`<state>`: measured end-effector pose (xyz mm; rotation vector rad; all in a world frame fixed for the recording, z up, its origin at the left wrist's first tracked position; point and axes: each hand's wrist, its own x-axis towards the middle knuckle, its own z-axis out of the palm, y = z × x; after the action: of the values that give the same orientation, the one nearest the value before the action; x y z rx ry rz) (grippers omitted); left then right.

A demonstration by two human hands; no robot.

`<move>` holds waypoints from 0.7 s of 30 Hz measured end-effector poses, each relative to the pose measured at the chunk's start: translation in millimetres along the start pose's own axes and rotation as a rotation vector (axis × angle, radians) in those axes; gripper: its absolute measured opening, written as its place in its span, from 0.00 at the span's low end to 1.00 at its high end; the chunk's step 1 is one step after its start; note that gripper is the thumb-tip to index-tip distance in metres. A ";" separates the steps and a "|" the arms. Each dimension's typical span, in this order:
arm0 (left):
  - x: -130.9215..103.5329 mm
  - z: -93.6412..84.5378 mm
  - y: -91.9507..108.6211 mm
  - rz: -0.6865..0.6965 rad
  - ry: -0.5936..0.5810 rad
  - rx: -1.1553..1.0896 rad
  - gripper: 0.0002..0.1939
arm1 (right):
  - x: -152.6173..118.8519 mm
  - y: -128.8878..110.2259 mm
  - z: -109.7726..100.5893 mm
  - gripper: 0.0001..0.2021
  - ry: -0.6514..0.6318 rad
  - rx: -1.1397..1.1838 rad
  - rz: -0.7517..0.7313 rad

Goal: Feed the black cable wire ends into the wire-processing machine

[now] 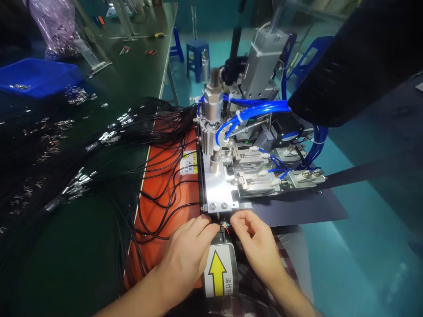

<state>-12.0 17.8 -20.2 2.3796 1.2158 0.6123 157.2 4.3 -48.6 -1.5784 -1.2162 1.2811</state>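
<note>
Both hands work at the near end of a metal machine [218, 189] with air cylinders and blue tubes. My left hand [191, 240] is closed, fingertips pressed down at the machine's front edge; whatever lies under them is hidden. Just to its right, my right hand [253, 229] pinches with thumb and forefinger by thin coloured wires [226, 227], among them a red one. The fingers cover most of these wires. Right below the hands lies a white label with a yellow arrow [217, 273]. Several black cables [165, 200] run from the machine's left side across an orange-red surface [158, 165].
On the dark green table [132, 79] at left lie bundles of black cables with shiny ends [77, 182], a blue tray [36, 77] and a plastic bag [57, 26]. Blue stools [197, 55] stand behind. A thick black tube [337, 66] reaches in from the upper right.
</note>
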 end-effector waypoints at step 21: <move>-4.5 3.0 -2.5 -0.004 -0.016 0.022 0.16 | 2.7 -3.7 1.3 0.12 -0.080 0.030 0.078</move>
<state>-14.3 15.0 -24.9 2.3947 1.2261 0.5798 155.2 7.9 -46.1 -1.5805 -1.1885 1.4181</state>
